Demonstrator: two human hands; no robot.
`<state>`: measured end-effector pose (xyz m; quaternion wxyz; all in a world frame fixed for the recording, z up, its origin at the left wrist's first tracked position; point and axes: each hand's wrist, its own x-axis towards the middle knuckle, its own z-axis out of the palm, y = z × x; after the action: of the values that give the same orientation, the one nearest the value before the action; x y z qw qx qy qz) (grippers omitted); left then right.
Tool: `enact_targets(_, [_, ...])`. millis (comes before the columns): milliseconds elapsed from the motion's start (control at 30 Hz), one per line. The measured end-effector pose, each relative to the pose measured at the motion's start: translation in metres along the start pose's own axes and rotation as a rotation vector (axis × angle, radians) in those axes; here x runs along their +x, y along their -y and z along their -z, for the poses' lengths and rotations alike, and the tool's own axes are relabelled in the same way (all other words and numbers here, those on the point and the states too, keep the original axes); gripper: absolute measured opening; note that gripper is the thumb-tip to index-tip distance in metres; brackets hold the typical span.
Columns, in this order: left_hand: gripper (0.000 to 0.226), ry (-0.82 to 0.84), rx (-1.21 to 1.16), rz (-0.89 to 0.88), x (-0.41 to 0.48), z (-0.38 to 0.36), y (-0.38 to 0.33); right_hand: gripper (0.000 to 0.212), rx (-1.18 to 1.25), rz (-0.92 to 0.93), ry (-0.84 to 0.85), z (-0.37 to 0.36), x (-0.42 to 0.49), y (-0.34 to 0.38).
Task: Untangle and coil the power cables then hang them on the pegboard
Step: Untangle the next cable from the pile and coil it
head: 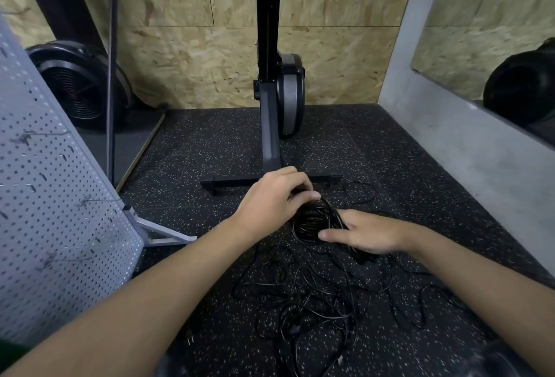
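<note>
A black power cable is wound into a small coil held above the speckled floor. My left hand grips the coil's top, fingers curled round the strands. My right hand holds the coil's right side, thumb lying along its lower edge. Below the hands a loose tangle of black cables spreads over the floor, with a plug lying in it. The grey pegboard leans at the left, with thin wire hooks sticking out of it.
A black exercise machine's post and base bar stand just beyond the hands. A black fan sits at the back left. The pegboard's grey foot juts onto the floor. A grey wall with a mirror runs along the right.
</note>
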<state>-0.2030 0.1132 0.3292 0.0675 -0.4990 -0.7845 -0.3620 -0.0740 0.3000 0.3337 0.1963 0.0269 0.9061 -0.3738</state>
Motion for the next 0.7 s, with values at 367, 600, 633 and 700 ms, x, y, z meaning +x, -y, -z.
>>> enact_targets(367, [0.035,-0.015,-0.098,-0.040,0.002,0.009,0.008,0.030,-0.269,-0.056,0.091,-0.002,-0.009,0.020])
enact_targets(600, [0.037,0.201,-0.262,0.140,0.005,0.008,0.017,0.066,-0.174,0.050,0.083,-0.018,-0.017,0.026])
enact_targets(633, [0.041,0.246,-0.327,0.219,0.003,0.009,0.024,0.051,-0.106,0.098,0.088,-0.016,-0.021,0.034])
enact_targets(700, [0.036,0.302,-0.484,0.324,-0.001,0.011,0.033,0.037,0.079,0.155,0.084,-0.007,-0.033,0.050])
